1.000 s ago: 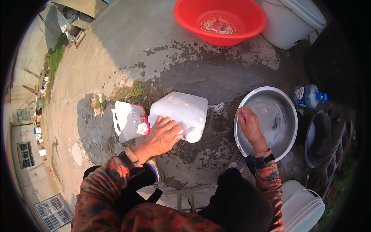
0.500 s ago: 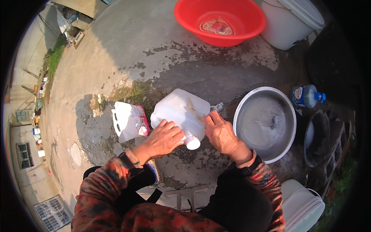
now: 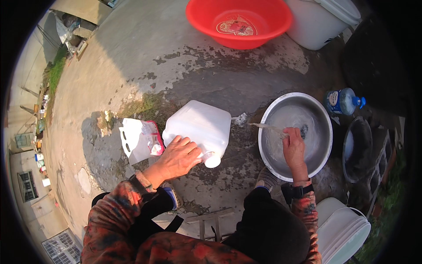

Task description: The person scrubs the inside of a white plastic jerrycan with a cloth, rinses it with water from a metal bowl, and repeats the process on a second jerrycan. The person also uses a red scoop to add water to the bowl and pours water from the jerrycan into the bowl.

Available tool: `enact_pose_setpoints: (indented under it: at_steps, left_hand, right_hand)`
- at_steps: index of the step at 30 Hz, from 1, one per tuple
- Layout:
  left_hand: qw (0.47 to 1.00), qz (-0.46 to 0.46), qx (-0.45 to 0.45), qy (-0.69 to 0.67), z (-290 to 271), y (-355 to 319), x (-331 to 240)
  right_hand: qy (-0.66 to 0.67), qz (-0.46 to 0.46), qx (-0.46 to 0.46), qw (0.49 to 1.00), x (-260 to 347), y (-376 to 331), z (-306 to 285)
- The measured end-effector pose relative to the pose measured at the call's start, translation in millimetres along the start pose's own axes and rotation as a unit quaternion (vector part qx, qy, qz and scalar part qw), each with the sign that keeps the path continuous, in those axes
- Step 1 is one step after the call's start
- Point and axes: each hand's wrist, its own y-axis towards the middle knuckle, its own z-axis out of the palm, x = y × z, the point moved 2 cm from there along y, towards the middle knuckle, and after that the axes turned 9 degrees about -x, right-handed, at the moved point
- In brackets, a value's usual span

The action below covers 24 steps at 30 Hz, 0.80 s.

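Note:
A translucent white plastic jug (image 3: 203, 121) lies tilted on the concrete in front of me, its white cap (image 3: 212, 160) toward me. My left hand (image 3: 179, 155) grips it beside the neck, fingers bent over the shoulder. Over the left part of a metal basin (image 3: 264, 152), my right hand (image 3: 293, 147) pinches a thin, pale, limp strip like a wet rag (image 3: 269, 127). One end of the strip sticks out past the basin's rim to the left. Cloudy, whitish water and a small dark patch (image 3: 303, 131) show in the basin.
Left of the jug lies a white and pink plastic bag (image 3: 140, 140). A red basin (image 3: 239, 42) and a white bucket (image 3: 323, 26) stand at the back. Beyond the metal basin are a blue pump bottle (image 3: 345, 102) and a dark tub (image 3: 357, 149). Another pale bucket (image 3: 340, 229) sits near right.
My right hand has left the jug's right side and moved right, over the metal basin, with the pale strip. My left hand stays on the jug, which has turned slightly.

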Motion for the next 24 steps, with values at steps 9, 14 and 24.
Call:
enact_pose_setpoints:
  at_steps: [9,14,24]
  left_hand:
    - [0.97,-0.209,-0.114,-0.047,-12,12,17]
    - [0.87,-0.426,-0.146,-0.201,-17,3,52]
    - [0.538,-0.451,-0.233,-0.673,5,13,43]
  right_hand:
    - [-0.099,-0.019,0.12,0.988,-79,-17,108]
    - [-0.005,0.063,0.195,0.979,-45,-1,102]
    - [0.384,-0.234,0.107,0.886,222,57,27]
